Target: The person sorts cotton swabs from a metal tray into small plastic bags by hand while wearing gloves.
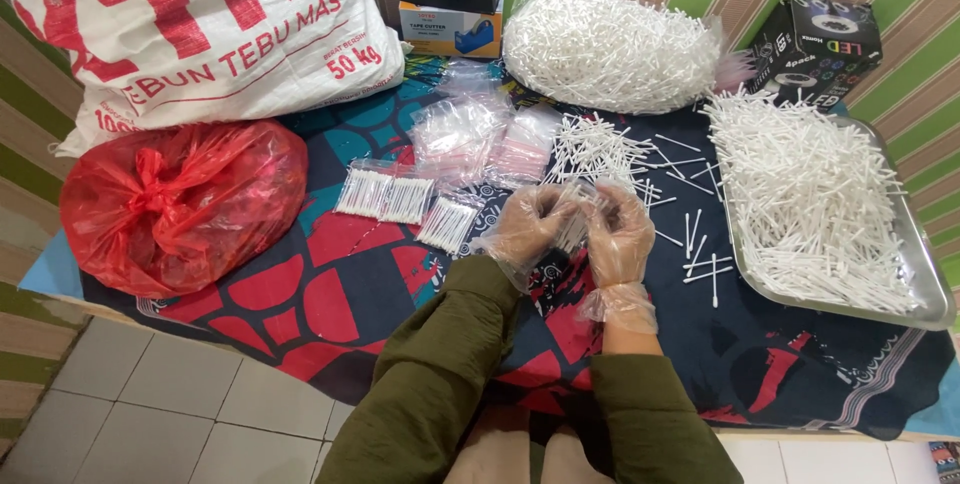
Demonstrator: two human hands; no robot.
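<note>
Clear-gloved left hand [530, 226] and right hand [617, 234] pinch fingers closed together on a small bag of cotton swabs [578, 216] held between them, swabs roughly upright.

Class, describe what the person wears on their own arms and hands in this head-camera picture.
Both arms are in long olive-green fabric sleeves. The left hand and the right hand each wear a loose, thin, see-through plastic glove, crinkled and baggy at the wrist.

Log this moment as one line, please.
left hand: gloved, on small clear bag | right hand: gloved, same bag | filled bags left | swab tray right
</note>
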